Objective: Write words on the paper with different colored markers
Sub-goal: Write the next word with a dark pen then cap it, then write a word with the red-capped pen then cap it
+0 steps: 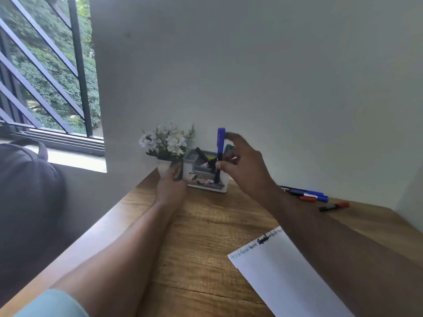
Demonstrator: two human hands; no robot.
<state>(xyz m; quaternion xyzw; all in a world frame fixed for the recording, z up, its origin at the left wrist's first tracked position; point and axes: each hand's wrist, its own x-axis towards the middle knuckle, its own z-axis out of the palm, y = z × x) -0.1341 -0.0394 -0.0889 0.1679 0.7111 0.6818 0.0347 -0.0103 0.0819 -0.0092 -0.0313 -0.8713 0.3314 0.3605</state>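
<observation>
Blue cap up, a marker (220, 152) stands nearly upright in the right hand (242, 165), fingers clamped on its dark barrel, its lower end down in front of the white pen holder (207, 172). The left hand (171, 183) is closed against the holder's side at 9 o'clock, touching it. From the holder's compartments a black marker (202, 156) leans out, and a green cap (229, 148) shows behind the right fingers. At the holder's 10 o'clock sits a small pot of white flowers (167, 143). On the wooden tabletop (206, 225), at 3 o'clock from the hands, several blue, red and black markers (306, 195) lie loose by the wall. The paper (281, 277) lies at 5 o'clock, near the front edge, with handwriting along its far edge.
</observation>
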